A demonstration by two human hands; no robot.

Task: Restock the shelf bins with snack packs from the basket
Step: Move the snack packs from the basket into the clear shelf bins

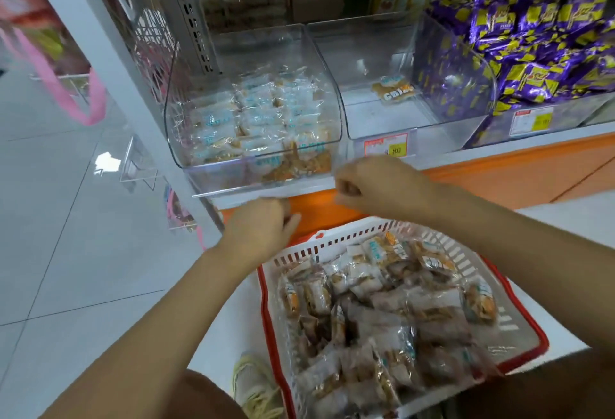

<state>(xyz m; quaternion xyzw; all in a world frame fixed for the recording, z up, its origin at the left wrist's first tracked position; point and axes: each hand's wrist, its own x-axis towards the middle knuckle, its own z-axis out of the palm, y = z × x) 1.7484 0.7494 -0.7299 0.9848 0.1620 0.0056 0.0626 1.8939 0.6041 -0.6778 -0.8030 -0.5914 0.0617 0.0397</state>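
Below the shelf bins, a white slotted plastic basket with a red rim (461, 254) sits in front of the person, heaped with clear-wrapped snack packs with pale blue print (382, 312) showing brown pieces inside. Both bare arms reach over it toward the shelf.

The left hand (263, 224) is just under the front lip of the left clear plastic bin (259, 49), fingers curled and thumb out to the right. It is blurred, so I cannot tell whether its grip holds anything. The right hand (376, 185) hovers at the front corner between that bin and the middle clear plastic bin (382, 119), fingers bent inward. Something brownish shows at the fingertips, but the blur leaves the grip unclear — holding a pack or empty, I cannot tell.

The left bin is roughly half filled with the same blue-printed packs (263, 116). The middle bin holds a single snack pack (394, 89) lying flat near its back. To the right, a third clear bin (446, 76) is piled high with purple-and-yellow foil packs (532, 52).

A red-and-yellow price tag (386, 147) sits on the front of the middle bin, just above the right hand. Under the white shelf edge (499, 152) runs an orange panel (515, 179). A pale yellow shoe (256, 385) shows beside the basket on the light tiled floor (66, 252) — and a pink strap (90, 99) hangs at the left.
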